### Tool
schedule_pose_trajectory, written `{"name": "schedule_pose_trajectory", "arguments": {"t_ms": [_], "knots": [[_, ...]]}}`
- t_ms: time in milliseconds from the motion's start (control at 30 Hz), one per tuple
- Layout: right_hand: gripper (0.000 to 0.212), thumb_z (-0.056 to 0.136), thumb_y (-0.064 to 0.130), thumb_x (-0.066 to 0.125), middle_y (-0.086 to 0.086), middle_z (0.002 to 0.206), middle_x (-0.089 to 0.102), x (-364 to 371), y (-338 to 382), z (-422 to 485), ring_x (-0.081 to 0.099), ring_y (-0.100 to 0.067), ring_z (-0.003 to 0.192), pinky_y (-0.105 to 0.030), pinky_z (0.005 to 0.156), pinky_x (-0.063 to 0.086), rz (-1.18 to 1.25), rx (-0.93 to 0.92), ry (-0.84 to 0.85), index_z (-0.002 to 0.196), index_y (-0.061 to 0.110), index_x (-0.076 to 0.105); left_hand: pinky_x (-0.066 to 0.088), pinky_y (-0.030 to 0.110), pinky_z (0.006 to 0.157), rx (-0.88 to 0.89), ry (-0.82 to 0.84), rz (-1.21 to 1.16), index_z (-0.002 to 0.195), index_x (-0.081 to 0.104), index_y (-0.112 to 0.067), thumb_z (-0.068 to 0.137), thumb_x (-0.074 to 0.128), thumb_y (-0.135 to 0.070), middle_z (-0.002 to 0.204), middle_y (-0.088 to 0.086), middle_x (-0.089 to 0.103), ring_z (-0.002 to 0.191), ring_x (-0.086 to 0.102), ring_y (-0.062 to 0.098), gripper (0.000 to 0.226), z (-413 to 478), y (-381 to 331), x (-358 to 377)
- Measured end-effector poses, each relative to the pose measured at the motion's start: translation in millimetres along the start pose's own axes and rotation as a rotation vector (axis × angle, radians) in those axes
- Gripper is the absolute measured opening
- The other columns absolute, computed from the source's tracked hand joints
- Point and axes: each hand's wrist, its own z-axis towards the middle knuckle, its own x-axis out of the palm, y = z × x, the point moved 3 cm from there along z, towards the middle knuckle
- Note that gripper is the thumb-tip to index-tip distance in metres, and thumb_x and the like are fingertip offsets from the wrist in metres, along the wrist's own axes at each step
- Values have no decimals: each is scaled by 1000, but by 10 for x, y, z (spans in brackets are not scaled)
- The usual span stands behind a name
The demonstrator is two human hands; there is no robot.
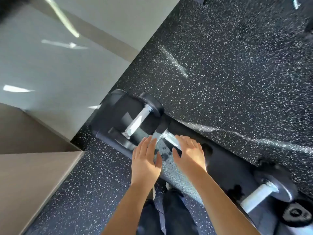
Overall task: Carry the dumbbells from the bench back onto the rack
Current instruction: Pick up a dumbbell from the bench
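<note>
My left hand (145, 158) is spread flat with the fingers together and holds nothing, hanging just over the black bench (225, 160), which runs slantwise across the speckled floor (228, 68). My right hand (189, 153) is spread too, palm down, over the chrome handle of the middle dumbbell (166, 134); whether the fingers already touch the bar I cannot tell, for the hand covers most of it and only one dark head and a short bit of bright metal show. The far dumbbell (133, 122) lies on the end of the bench beyond my fingertips, its handle plain but its heads smeared by blur. A third dumbbell (264, 192) lies on the bench to my right, its near head half lost at the lower edge. The whole view is tilted and streaked, so the pale wall (50, 68) at the left shows only soft patches of light. My dark trouser legs (169, 214) are partly hidden behind my forearms.
</note>
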Motion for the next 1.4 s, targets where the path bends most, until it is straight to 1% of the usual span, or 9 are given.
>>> {"name": "schedule_pose_trajectory", "arguments": {"t_ms": [133, 267, 400, 567, 833, 967, 1067, 1200, 1400], "knots": [[50, 90, 33, 45, 3, 140, 40, 240, -127, 250, 32, -18, 130, -43, 111, 25, 29, 17, 33, 138, 25, 33, 50, 57, 82, -24, 10, -68, 112, 57, 4, 66, 72, 4, 115, 24, 61, 102, 59, 40, 47, 149, 163, 359], [50, 89, 32, 48, 7, 134, 42, 426, -267, 424, 36, -15, 124, -38, 101, 37, 176, 55, 30, 136, 28, 34, 49, 56, 84, -60, 40, -107, 117, 53, 3, 72, 68, 1, 121, 25, 56, 105, 57, 41, 48, 235, 270, 637], [47, 88, 30, 51, 8, 128, 47, 550, -330, 505, 42, -13, 119, -35, 100, 38, 189, -25, 27, 133, 32, 38, 47, 55, 89, -47, 29, -177, 122, 47, 6, 80, 56, -3, 122, 28, 53, 111, 52, 41, 43, 334, 303, 773], [50, 87, 29, 54, 6, 118, 51, 579, -413, 639, 51, -15, 110, -32, 88, 43, 215, -38, 112, 133, 38, 35, 49, 53, 85, -56, -17, -307, 124, 46, 1, 81, 58, 2, 118, 24, 55, 108, 54, 36, 45, 450, 291, 865], [49, 84, 24, 59, -11, 112, 63, 506, -453, 837, 60, -32, 96, -38, 77, 46, 224, -30, 321, 127, 31, 37, 42, 7, 77, -211, -124, -480, 117, 56, -9, 75, 68, 2, 101, 6, 62, 89, 57, 8, 45, 562, 323, 895], [48, 81, 15, 61, -15, 111, 60, 431, -372, 771, 59, -30, 92, -36, 75, 48, 318, 47, 384, 125, 24, 41, 45, 23, 58, -277, -113, -483, 114, 58, -9, 71, 72, 5, 73, 7, 57, 58, 51, 20, 48, 537, 244, 789], [46, 80, 12, 60, -10, 102, 58, 344, -280, 560, 58, -24, 73, -34, 63, 51, 404, 90, 402, 121, 24, 44, 42, 31, 54, -295, -67, -512, 115, 58, -10, 72, 71, 3, 67, 5, 53, 53, 45, 21, 46, 525, 197, 632], [50, 79, 10, 61, -6, 107, 52, 102, -147, 229, 56, -20, 67, -33, 61, 52, 518, 156, 365, 124, 23, 42, 52, 39, 64, -237, 55, -586, 117, 57, -15, 75, 71, -3, 91, 1, 61, 70, 59, 26, 45, 557, 26, 315], [55, 80, 8, 60, -6, 96, 56, -479, 114, -363, 55, -16, 53, -16, 45, 44, 662, 185, 341, 126, 24, 35, 49, 31, 82, -70, 143, -591, 111, 60, -24, 73, 72, -4, 96, -10, 65, 91, 61, 14, 45, 553, -492, -339]]}}
